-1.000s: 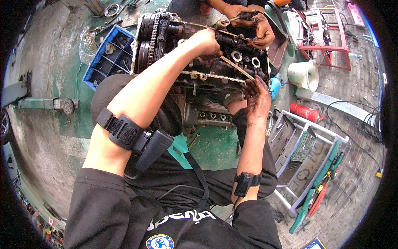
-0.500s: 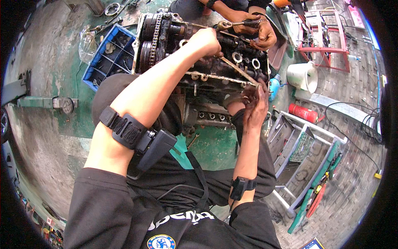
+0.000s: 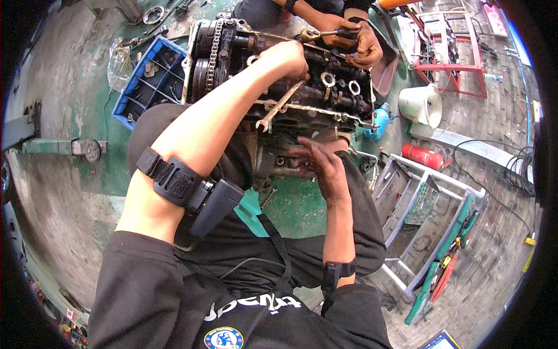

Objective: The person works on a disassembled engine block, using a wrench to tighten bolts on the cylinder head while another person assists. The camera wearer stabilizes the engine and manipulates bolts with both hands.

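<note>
My left hand (image 3: 285,58) is closed on a long wrench (image 3: 279,105) over the dark, oily top of an engine cylinder head (image 3: 232,55) with a timing chain at its left. The wrench's open end points down and left, just past the near rail. My right hand (image 3: 322,166), blackened with grease, has its fingers apart and holds nothing; it is below the engine's near edge, beside a grimy metal engine part (image 3: 270,163). A co-worker's hands (image 3: 365,46) hold a ratchet (image 3: 310,34) over the far right of the engine.
A blue divided tray (image 3: 139,87) lies at the left. At the right are a blue container (image 3: 378,122), a white bucket (image 3: 419,106), a red extinguisher (image 3: 422,156), a red metal frame (image 3: 450,64), a silver frame (image 3: 430,227) and black cables (image 3: 517,168). A small wrench (image 3: 267,199) lies on the floor.
My right hand has let go of the wrench's near end and moved down and left, fingers apart. The wrench has swung from pointing down-right to pointing down-left in my left hand.
</note>
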`<state>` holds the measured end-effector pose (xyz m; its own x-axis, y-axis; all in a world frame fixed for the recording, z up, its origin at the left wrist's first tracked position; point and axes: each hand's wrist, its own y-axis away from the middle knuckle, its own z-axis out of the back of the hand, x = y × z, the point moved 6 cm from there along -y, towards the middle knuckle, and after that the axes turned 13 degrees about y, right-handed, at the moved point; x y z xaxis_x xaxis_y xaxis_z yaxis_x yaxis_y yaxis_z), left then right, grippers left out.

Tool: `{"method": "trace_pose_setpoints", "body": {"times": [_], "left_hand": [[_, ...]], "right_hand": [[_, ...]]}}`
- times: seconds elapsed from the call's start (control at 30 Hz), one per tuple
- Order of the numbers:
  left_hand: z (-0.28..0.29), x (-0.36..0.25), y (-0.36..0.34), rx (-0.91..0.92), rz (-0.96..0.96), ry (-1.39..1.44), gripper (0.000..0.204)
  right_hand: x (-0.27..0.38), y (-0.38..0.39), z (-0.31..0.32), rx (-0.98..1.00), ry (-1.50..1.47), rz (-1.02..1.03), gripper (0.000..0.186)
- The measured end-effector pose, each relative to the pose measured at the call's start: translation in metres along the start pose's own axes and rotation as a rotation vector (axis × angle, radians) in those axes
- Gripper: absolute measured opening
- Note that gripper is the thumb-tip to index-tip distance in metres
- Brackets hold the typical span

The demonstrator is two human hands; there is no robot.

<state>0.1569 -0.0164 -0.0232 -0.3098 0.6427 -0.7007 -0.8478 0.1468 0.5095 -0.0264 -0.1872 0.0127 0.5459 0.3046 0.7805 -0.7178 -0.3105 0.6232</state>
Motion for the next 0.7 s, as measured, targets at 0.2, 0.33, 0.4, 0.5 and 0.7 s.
{"method": "trace_pose_setpoints", "body": {"times": [0.2, 0.33, 0.4, 0.5, 0.7], "left_hand": [[0.002, -0.005, 0.001, -0.005, -0.100, -0.043, 0.043], [0.005, -0.005, 0.001, 0.051, -0.104, -0.031, 0.053], [0.008, -0.004, 0.001, 0.042, -0.084, 0.005, 0.054], [0.012, -0.005, 0.003, 0.049, -0.116, 0.107, 0.051], [0.036, -0.009, 0.009, -0.098, -0.146, 0.369, 0.048]], "right_hand": [[0.039, -0.029, -0.039, -0.006, -0.216, 0.083, 0.047], [0.054, -0.042, -0.066, -0.014, -0.324, 0.025, 0.033], [0.058, -0.047, -0.076, -0.029, -0.438, 0.001, 0.028], [0.064, -0.057, -0.086, -0.036, -0.532, 0.016, 0.026], [0.051, -0.054, -0.056, -0.146, -0.426, 0.123, 0.027]]}}
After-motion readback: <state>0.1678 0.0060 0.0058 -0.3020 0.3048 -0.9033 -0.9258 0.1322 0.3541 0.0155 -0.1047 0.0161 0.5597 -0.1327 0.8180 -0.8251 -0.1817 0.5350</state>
